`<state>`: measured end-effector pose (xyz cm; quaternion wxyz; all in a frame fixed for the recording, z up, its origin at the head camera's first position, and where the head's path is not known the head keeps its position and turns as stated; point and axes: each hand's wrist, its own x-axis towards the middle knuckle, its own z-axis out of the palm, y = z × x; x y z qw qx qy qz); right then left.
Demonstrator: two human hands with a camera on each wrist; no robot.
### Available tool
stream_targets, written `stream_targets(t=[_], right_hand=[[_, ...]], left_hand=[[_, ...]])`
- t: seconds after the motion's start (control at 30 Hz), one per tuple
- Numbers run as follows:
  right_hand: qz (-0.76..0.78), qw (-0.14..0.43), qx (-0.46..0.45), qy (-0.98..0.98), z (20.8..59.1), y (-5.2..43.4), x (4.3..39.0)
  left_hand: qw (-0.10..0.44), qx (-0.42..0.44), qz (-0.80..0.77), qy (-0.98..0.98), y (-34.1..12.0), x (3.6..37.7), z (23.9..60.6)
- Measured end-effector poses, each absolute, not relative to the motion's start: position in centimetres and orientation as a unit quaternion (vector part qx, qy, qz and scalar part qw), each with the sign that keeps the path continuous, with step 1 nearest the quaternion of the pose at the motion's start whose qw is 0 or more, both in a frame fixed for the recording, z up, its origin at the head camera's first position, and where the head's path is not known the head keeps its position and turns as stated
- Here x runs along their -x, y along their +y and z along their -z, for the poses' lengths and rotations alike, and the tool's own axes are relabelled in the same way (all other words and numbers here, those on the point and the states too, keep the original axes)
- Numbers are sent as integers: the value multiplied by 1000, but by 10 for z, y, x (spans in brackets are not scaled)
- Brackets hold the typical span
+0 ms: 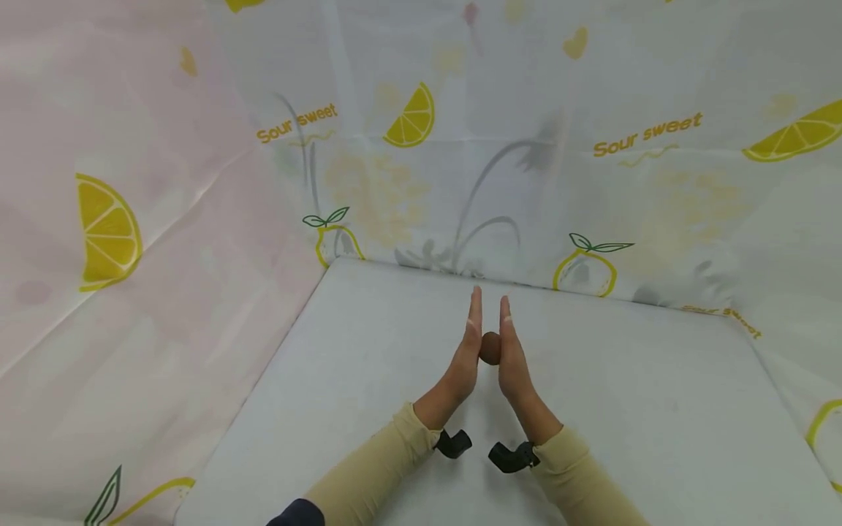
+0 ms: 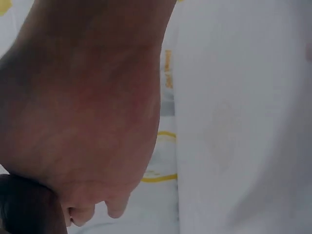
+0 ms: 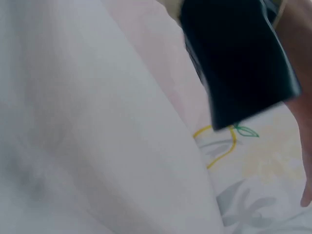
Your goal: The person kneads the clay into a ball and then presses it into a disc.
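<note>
A small brown ball (image 1: 490,348) sits between the two palms, pressed from both sides. My left hand (image 1: 468,354) stands on edge to its left, fingers straight and pointing away from me. On the other side my right hand (image 1: 514,356) mirrors it, also with straight fingers. The fingertips of the two hands stay apart. Filling much of the left wrist view is the right hand (image 2: 92,117), with the dark round ball (image 2: 29,204) at the lower left corner. Part of the left hand (image 3: 304,131) shows along the right edge of the right wrist view.
A white tabletop (image 1: 368,343) spreads below the hands. Behind it and at the left hang sheets (image 1: 454,197) printed with lemons and lettering. Each wrist carries a black camera mount, one on the left wrist (image 1: 454,443) and one on the right wrist (image 1: 513,457).
</note>
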<state>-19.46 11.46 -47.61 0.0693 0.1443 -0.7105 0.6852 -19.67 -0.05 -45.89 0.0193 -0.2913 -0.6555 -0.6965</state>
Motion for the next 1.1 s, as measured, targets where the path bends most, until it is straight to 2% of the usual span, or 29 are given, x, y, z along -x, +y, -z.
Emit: stream_targets(t=[0.17,0.3,0.6,0.8,1.1], right_hand=[[-660,106,-201,-716,487,100,181],[-629,142,-215,-734,488,93,171],[-604,188,-252,-733,477,95,165],[-631,167,-246,-717,462,103,171],[-688,83,-163,-702,457,124,198]], left_hand=[[29,184,718,-670,2,205,452],[6,124,738,-664,2,209,455],[-26,78,725,-684,1,211,463],[-48,100,724,-681,4,208,471],[-40,253,693,-674,9,193,476]])
